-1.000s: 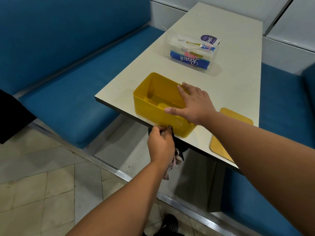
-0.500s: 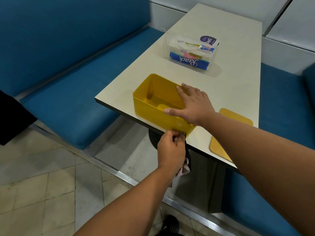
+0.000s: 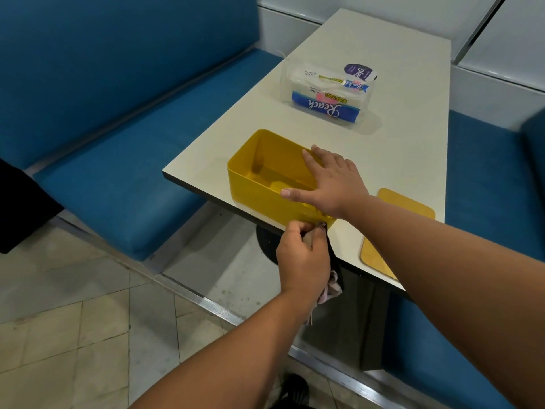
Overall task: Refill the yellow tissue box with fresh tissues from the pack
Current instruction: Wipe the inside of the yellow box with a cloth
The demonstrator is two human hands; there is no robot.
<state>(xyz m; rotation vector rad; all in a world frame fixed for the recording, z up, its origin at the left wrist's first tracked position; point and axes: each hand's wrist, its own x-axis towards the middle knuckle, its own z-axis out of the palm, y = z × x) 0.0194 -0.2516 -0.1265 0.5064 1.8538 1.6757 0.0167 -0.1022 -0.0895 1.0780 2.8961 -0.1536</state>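
Yellow plastic, open-topped and without contents that could be made out, the tissue box point(image 3: 259, 178) stood at the near edge of the cream table point(image 3: 383, 149), its long near wall running along that edge. The right hand point(image 3: 330, 181) lay flat over the box's right end, fingers spread and unclenched, palm across the rim and thumb pointing left along the near wall; it pressed down and gripped nothing. The left hand point(image 3: 303, 255) was just below and in front of the right hand, at the box's near right corner, clenched on a dark cloth point(image 3: 334, 273) with pale patches. The pinched end of the cloth touched the outside of the box at that corner; the remainder hung down behind the knuckles, under the table edge.

Just right of the right wrist, a flat yellow lid point(image 3: 407, 208) lay on the table, partly hidden by the forearm. Well beyond the fingertips of the right hand, further along the table, sat the clear-wrapped tissue pack point(image 3: 324, 93) with a blue printed band; whether it was sealed could not be determined. Blue upholstered bench seats point(image 3: 124, 184) flanked the table on both sides.
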